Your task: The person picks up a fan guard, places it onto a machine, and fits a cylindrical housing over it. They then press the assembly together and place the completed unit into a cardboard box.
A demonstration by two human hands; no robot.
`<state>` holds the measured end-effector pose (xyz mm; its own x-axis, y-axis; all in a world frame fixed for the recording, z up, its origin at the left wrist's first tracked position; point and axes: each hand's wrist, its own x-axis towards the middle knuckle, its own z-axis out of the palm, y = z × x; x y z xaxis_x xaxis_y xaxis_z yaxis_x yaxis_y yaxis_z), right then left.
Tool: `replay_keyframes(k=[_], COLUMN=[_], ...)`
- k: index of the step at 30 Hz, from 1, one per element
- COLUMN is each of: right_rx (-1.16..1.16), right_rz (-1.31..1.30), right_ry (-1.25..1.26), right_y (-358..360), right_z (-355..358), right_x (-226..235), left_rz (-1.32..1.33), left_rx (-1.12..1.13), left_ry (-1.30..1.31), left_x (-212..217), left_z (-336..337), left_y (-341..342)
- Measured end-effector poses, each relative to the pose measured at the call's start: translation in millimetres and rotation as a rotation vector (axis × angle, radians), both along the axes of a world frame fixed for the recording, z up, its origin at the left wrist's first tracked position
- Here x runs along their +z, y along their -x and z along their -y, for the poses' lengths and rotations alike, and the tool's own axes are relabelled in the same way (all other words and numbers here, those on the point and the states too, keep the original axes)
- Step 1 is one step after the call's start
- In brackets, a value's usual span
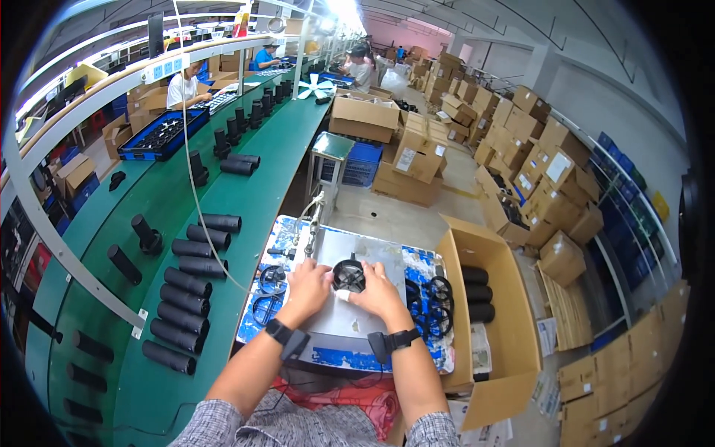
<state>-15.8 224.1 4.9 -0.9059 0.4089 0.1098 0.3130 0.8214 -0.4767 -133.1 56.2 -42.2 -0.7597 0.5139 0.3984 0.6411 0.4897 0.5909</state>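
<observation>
Gripping side: right hand (378, 289), angled inward, closed on black spoked ring (349, 276) over metal plate (335, 319).
Left hand (308, 286): angled inward at ring's left edge; grip cannot be told.
Ring underside: hidden.

Mid frame: metal plate (335, 324) is bare below L hand (309, 287) & R hand (378, 290), so room to slide. Blk rings (438, 292) block R of it, then box (514, 328) wall. Metal part (312, 237) stands upper L; blk tubes (185, 299) crowd green worktop (261, 195) far L.
</observation>
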Motion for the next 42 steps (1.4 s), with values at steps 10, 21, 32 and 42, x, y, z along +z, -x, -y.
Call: replay_keyframes(k=[10, 21, 32, 42], right_rx=[0.069, 0.031, -0.157, -0.303], right_rz=[-0.078, -0.131, 0.079, -0.194], right_ry=[-0.076, -0.042, -0.022, -0.006], right_y=[-5, -9, 48, 41], right_z=[-20, -29, -31, -30], right_x=[-12, -25, -10, -32], left_rz=[-0.218, -0.218, -0.352, -0.252], left_rx=[0.024, -0.078, -0.555, -0.523], left_ry=[0.237, 0.511, 0.074, 0.226], left_x=[-13, 7, 22, 24], left_z=[59, 54, 8, 6], left_y=[135, 166, -7, -16])
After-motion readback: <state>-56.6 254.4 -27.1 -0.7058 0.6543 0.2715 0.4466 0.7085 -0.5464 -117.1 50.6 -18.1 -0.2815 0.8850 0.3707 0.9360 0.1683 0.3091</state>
